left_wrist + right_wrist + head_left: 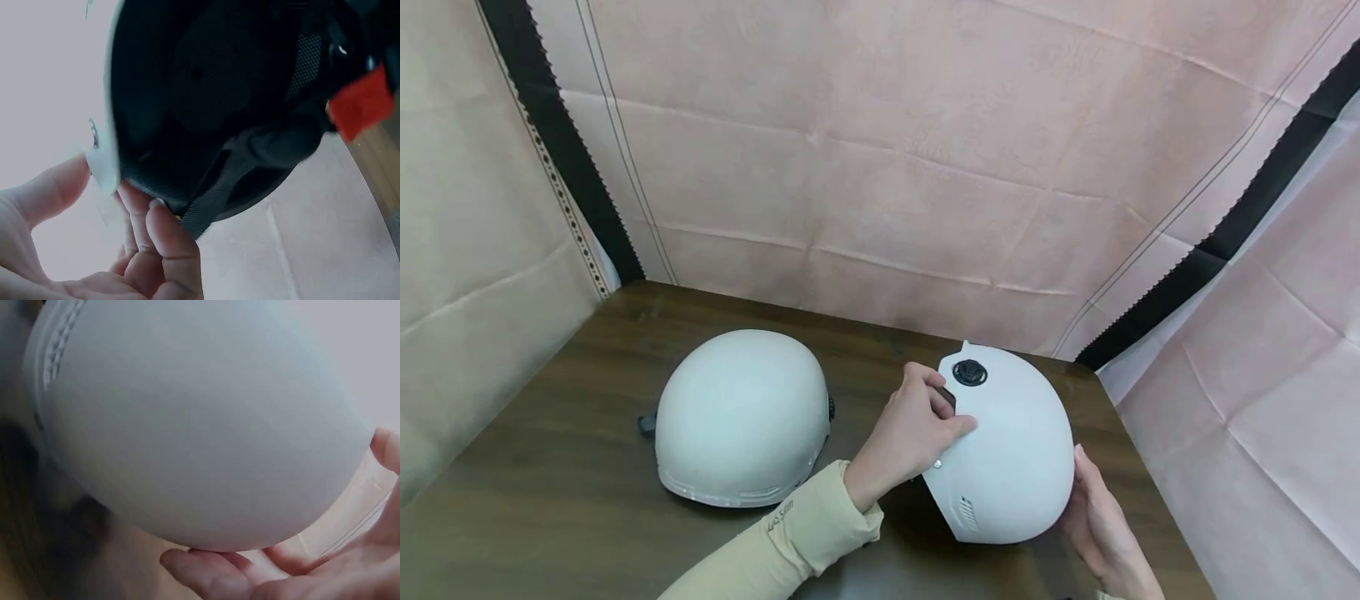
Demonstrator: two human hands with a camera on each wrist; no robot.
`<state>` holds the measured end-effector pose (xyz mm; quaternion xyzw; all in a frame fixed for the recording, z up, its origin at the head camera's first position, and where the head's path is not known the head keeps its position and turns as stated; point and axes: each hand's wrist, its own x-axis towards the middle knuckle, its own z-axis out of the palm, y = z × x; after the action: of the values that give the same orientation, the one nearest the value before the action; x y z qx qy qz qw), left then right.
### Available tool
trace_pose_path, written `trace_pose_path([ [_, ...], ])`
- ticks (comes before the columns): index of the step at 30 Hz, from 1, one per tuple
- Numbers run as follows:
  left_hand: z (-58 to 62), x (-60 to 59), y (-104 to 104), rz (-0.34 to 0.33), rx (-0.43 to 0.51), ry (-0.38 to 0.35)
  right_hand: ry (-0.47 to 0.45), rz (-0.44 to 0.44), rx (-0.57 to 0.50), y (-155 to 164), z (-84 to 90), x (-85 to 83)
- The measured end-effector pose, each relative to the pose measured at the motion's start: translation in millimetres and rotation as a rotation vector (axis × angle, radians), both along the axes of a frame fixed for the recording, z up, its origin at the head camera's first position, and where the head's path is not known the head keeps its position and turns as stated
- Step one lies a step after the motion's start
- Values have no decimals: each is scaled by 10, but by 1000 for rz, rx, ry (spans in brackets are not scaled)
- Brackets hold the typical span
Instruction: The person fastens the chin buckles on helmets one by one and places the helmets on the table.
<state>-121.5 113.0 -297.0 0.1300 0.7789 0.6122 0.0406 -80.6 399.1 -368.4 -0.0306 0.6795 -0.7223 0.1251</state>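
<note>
A white helmet stands tilted on its side at the right of the dark wooden table, with a black knob near its top. My left hand pinches its rim, thumb on the outer shell and fingers inside. In the left wrist view the left hand holds the white rim beside the black padded lining, a strap and a red tab. My right hand lies flat against the shell's far side. The right wrist view has that hand cupping the white helmet's smooth dome.
A second white helmet sits dome-up on the table's left half, apart from both hands. Pink cloth panels wall in the table at the back and on both sides. The table's right edge runs just past my right hand.
</note>
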Motion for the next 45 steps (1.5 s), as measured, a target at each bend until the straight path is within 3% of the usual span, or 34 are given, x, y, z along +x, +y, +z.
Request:
trace_pose_path([
  [6,-33,-15,-5,26,-24,28,-20,-36,33,15,30,12],
  [17,-38,-14,-46,-15,-163,105,-3,-22,31,-10,-14,-21],
  [26,-18,-17,-59,-24,-212,50,-17,-4,29,-20,-64,-52],
  [35,-93,-29,-30,12,-150,9,-44,-39,40,-15,-89,-78],
  [45,-83,-27,3,44,-228,-23,36,4,30,19,-60,-81],
])
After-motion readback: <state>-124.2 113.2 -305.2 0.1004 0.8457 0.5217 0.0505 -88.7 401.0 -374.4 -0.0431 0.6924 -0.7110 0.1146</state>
